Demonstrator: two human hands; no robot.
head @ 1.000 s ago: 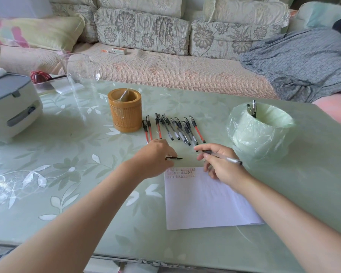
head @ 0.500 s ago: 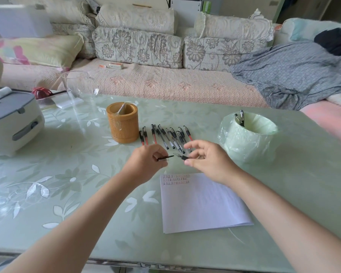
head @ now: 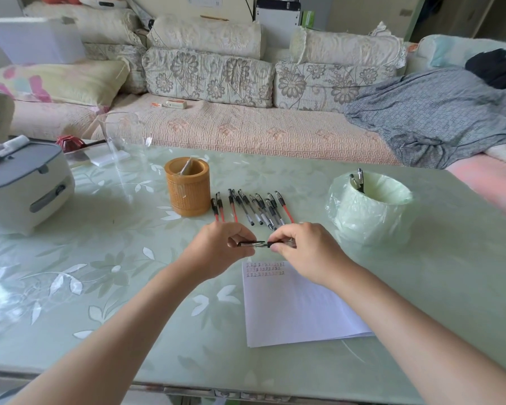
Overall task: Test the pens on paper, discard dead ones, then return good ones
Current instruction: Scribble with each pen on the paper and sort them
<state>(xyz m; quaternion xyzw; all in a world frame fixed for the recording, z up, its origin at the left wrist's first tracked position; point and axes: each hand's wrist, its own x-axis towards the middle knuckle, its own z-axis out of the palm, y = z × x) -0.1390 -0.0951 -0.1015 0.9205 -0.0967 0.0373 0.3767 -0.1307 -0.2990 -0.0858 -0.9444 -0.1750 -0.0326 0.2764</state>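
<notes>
Pen (head: 265,244) lies flat in the air, long way going left to right, black cap end pointing left. Left hand (head: 216,249) pinches the cap end and right hand (head: 307,254) pinches the other end, just above the top of the paper (head: 298,305), near the row of pens (head: 254,209)

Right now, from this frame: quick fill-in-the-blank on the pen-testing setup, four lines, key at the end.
1. The left hand and right hand together hold a ____ above the table.
2. The wooden cup stands to the ____ of the row of pens, as the camera sees it.
3. Out of the bin stick ____ pens.
4. The test scribbles are on the ____.
Missing: pen; left; two; paper.
</notes>
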